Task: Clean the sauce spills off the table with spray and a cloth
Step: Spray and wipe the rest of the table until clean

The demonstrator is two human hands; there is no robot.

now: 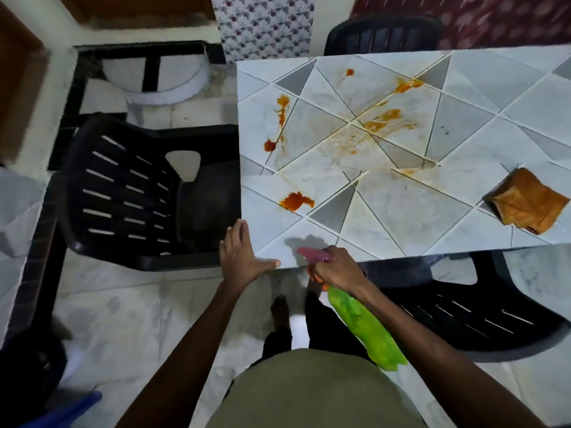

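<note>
Head view showed the table (463, 193) with its near-left corner at abt 6 o'clock, just under both hands. Black chairs stood tight against the left edge (148, 193) and the near edge (482, 313); open floor lay only at 7 o'clock. The left hand (241, 257) rested flat on the corner, fingers spread, holding nothing. The right hand (338, 267) was closed round the neck of the green spray bottle (367, 329), pink nozzle past the fingers twd 12 o'clock. Sauce spills (296, 200) lay at 12 o'clock, apart from the nozzle. The orange cloth (528, 200) lay at 2 o'clock, well apart from both hands.
</note>
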